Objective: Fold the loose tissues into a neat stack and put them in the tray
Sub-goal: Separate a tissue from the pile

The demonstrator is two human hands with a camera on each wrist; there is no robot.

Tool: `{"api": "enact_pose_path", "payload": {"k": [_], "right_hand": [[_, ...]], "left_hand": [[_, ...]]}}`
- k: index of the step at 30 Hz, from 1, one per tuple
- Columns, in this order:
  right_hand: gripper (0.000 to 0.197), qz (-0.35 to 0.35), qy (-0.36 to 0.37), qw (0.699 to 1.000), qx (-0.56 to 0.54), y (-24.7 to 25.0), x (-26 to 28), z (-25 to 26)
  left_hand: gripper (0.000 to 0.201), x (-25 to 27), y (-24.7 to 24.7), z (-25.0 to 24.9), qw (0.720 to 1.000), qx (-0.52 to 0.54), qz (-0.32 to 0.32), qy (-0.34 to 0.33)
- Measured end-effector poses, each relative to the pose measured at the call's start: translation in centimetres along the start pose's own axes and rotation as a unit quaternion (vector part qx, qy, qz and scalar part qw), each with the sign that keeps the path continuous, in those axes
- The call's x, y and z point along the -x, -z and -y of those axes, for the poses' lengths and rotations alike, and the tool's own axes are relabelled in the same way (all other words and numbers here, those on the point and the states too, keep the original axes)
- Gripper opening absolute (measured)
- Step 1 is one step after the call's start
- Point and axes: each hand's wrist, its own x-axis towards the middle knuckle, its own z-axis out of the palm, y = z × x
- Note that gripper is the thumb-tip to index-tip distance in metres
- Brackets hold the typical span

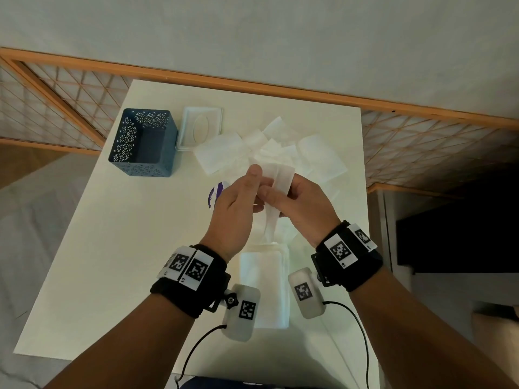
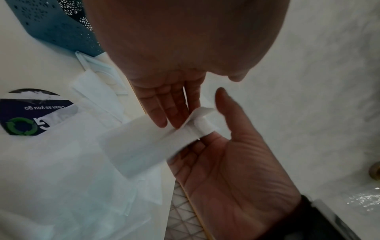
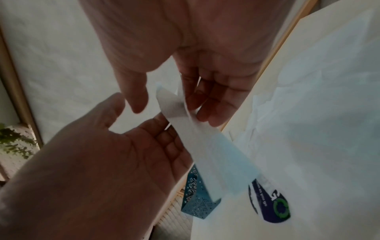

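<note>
White bench [image 1: 112, 248] carries loose tissues [image 1: 224, 153]; both hands' fingers [image 2: 162, 112] pinch 1 folded tissue [image 1: 280, 178] above it.

tray [image 1: 132, 141]: dark blue, white floral cut-out pattern
tissues [image 1: 224, 154]: plain white
counter [image 1: 112, 234]: cream white
round sticker [image 1: 216, 192]: purple, green arrows
wristbands [image 1: 196, 287]: black, black-and-white square codes

Dim, soft light; blurred wrist views

Home-like room: white table [image 1: 112, 248], wooden lattice screen [image 1: 70, 88]
</note>
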Motion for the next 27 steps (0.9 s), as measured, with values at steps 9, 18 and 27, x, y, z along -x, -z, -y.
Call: {"api": "enact_pose_path", "payload": {"k": [9, 18, 27], "right_hand": [[0.040, -0.017, -0.053, 0.998, 0.000, 0.3, 0.0, -3.2], [0.044, 0.008, -0.124, 0.986, -0.111, 0.1, 0.3, -4.2], [0.034, -0.044, -0.121, 0.992, -0.014, -0.9, 1.8, -6.5]], "left_hand": [[0.035, 0.1, 1.8, 3.9, 0.990, -0.032, -0.131, 0.042], [0.046, 0.9, 1.9, 4.4, 0.993, 0.057, -0.055, 0.093], [0.018, 1.3, 2.4, 6.4, 0.984, 0.076, -0.086, 0.135]]}}
